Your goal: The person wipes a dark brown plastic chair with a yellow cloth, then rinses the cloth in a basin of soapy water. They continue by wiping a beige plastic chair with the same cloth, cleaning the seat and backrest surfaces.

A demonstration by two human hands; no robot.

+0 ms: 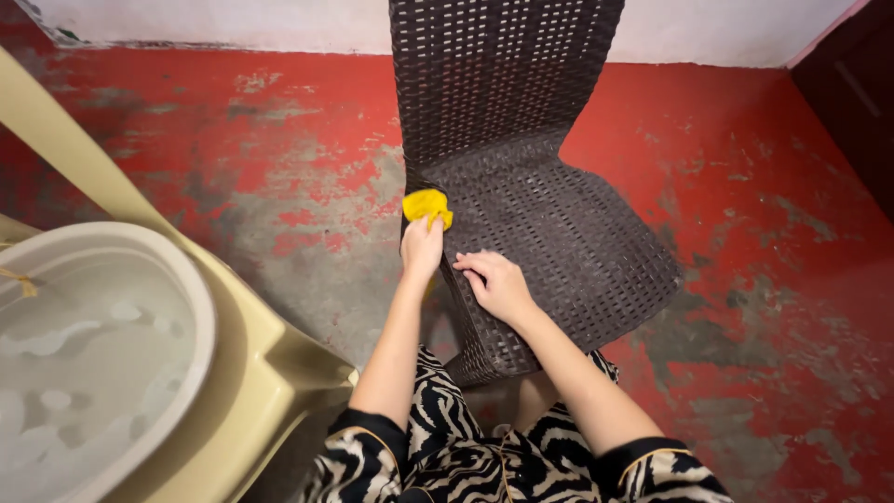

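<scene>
- Currently: left hand (421,247) has its grip closed around a crumpled yellow cloth (427,205), pressing it on the left edge of the seat of the dark brown woven-plastic chair (559,233), close to the back-left corner where seat meets backrest.
- Right hand (498,284) lies flat on the seat near its front-left corner, fingers loosely spread, holding nothing; looks like it is steadying the chair.
- Risk: the cloth sits right at the seat's edge, part of it over the rim. A hard push outward could take it off the edge onto the worn red-painted concrete floor (279,186).
- Risk: the open weave could snag the cloth or let dirt drop through the gaps, judging by the holes visible in the backrest.
- Risk: the chair looks light; pressure at one side could make it slide or tip if the right hand lets go.
- Around: a beige plastic basin with a pale interior (102,354) stands on the floor left of the person, near the left elbow; an arm swing that way could knock it.
- A dark panel (852,102) stands at the far right, well apart from the chair.
- The person's zebra-print sleeves (466,461) are just in front of the chair's front edge; little room to lean in.
</scene>
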